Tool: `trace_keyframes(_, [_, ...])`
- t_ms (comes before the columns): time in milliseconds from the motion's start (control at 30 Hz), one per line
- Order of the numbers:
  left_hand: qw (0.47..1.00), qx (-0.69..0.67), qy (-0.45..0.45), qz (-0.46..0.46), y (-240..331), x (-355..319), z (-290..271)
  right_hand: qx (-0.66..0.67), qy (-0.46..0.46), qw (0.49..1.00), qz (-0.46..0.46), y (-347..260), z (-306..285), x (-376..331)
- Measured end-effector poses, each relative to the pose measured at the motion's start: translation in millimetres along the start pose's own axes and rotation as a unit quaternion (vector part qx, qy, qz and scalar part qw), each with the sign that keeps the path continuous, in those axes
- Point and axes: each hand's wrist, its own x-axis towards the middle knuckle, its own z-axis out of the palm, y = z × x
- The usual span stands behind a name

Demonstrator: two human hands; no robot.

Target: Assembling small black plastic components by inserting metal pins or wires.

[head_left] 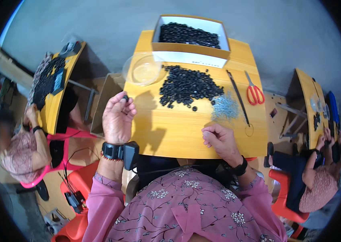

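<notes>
**Fingers pinch small parts over a yellow bench**

Fingers (pixel 127 101) of the left hand (pixel 117 119) are closed on a small black ring (pixel 126 97), lifted clear of the bench (pixel 170 133) so it can be handled. The right hand (pixel 220 140) is curled near the bench's front edge, fingertips pressed together; what is gripped cannot be told. A heap of black rings (pixel 188 85) and a pile of thin metal pins (pixel 224 107) are kept within easy reach. Red scissors (pixel 254 92), a clear dish (pixel 143 69) and a box of rings (pixel 190 35) are set farther back.
</notes>
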Motion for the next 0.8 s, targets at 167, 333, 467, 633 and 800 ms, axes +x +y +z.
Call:
trace_keyframes(167, [0.994,0.059,-0.046,-0.081,-25.3,-6.3,21.2,0.030,-0.006,0.999,-0.019,0.9,-2.8,-4.6])
trace_keyframes(333, [0.951,0.167,-0.169,-0.198,-58.7,-37.0,55.8,-0.144,-0.029,0.971,-0.189,-41.5,9.2,7.4])
trace_keyframes(467, [0.932,0.147,-0.213,-0.254,-79.0,-48.5,68.2,-0.234,-0.103,0.938,-0.234,-52.7,10.3,16.5])
trace_keyframes(633, [0.928,0.192,-0.212,-0.239,-85.9,-48.7,74.4,-0.272,-0.102,0.934,-0.208,-41.8,-10.4,24.5])
trace_keyframes(800, [0.926,0.310,-0.196,-0.088,-97.4,-39.7,34.3,-0.257,0.057,0.949,-0.176,-45.7,-70.0,32.6])
